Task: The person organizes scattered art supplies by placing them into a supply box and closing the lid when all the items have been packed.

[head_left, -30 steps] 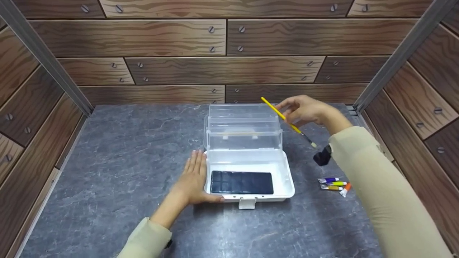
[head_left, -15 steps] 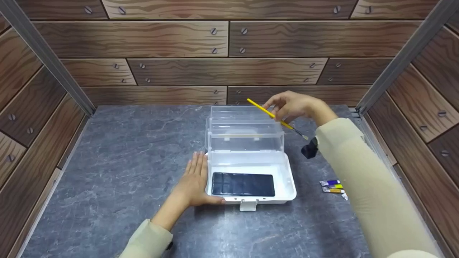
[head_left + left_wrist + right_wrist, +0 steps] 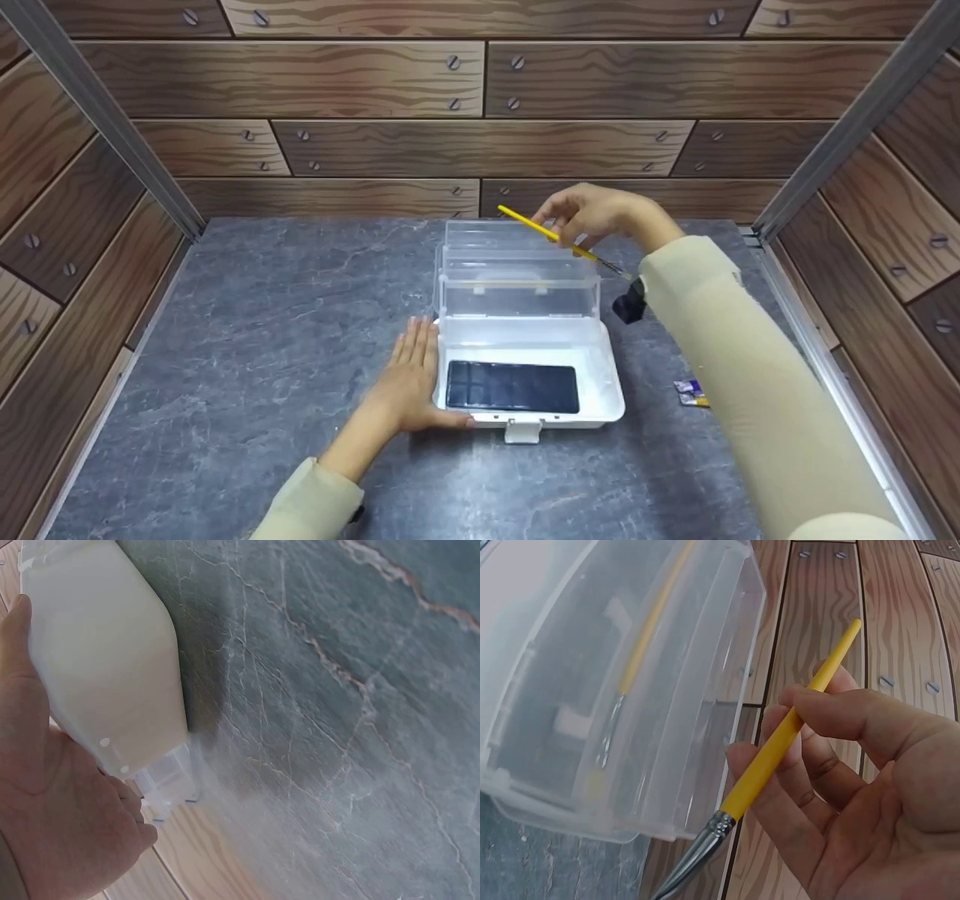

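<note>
My right hand point(image 3: 600, 214) pinches a yellow paintbrush point(image 3: 769, 757) between thumb and fingers, above the raised clear trays at the back of a white storage box point(image 3: 613, 375). The brush slants, its bristle end toward the right. Through the clear plastic tray point(image 3: 697, 682), the right wrist view shows a second yellow paintbrush point(image 3: 646, 645) lying inside. A black flat rectangular thing point(image 3: 512, 387) lies in the box's base. My left hand point(image 3: 405, 382) rests along the box's left side, fingers straight and thumb on the front rim; its palm shows beside the white wall in the left wrist view.
Small paint tubes point(image 3: 691, 393) lie on the grey marbled table point(image 3: 300, 315) to the right, partly hidden by the right sleeve point(image 3: 750, 360). The box's latch point(image 3: 523, 431) hangs at its front. Wood-patterned walls point(image 3: 375, 150) enclose the table at back and sides.
My right hand has moved left with the paintbrush, from beside the trays to over them. The sleeve now covers more of the paint tubes. My left hand stays at the box.
</note>
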A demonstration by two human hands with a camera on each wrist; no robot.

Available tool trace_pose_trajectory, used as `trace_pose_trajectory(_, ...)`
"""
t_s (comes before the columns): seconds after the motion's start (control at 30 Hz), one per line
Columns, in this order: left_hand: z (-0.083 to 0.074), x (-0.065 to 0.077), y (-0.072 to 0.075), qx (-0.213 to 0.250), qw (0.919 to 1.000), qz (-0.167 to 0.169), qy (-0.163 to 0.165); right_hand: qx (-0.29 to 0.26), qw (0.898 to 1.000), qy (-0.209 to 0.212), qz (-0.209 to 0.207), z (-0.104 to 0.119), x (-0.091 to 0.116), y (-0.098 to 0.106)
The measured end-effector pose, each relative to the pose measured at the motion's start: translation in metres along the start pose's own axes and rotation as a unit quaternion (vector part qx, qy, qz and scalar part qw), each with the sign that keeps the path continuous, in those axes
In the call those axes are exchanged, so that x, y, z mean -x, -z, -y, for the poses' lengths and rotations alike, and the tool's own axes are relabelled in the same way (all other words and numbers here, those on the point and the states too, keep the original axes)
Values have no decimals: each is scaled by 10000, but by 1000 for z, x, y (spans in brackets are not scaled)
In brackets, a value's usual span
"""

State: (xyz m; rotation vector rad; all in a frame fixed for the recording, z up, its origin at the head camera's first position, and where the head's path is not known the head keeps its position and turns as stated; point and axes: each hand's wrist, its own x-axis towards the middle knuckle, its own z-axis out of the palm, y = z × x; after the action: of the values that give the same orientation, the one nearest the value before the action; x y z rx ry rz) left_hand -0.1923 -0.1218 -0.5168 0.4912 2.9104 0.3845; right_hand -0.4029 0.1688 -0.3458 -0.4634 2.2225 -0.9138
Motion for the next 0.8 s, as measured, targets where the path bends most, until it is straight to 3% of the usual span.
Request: trace_pose_trajectory(0.8, 0, -1, 1, -59, 10000, 65, -41, 195, 9998, -6, 71, 29, -21, -16)
